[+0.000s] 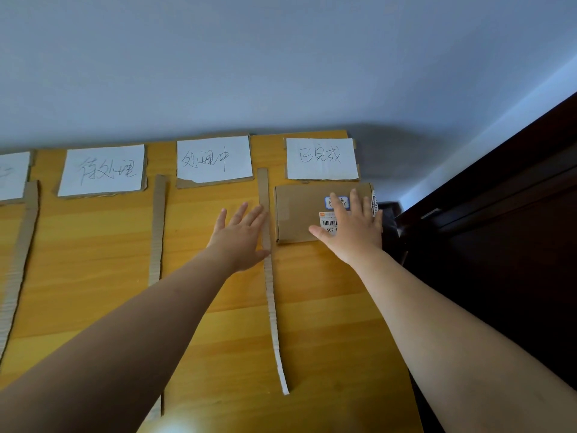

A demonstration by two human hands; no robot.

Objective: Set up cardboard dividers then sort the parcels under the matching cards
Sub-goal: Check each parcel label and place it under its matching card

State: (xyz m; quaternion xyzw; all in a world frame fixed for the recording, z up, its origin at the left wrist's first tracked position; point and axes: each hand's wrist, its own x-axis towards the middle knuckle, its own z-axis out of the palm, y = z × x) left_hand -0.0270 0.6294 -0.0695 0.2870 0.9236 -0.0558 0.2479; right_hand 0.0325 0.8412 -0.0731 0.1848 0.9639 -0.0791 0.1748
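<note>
Head view: parcel [296, 210] under right hand [354, 235]

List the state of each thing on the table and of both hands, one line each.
parcel, closed, flat under the right card.
right hand, open, flat on the parcel.
left hand, open, fingers touching the right divider.
middle divider, flat, untouched.
left divider, flat, untouched.
middle card, flat, paper torn at a lower corner.
left card, flat, whole.
far-left card, partly out of view.
</note>
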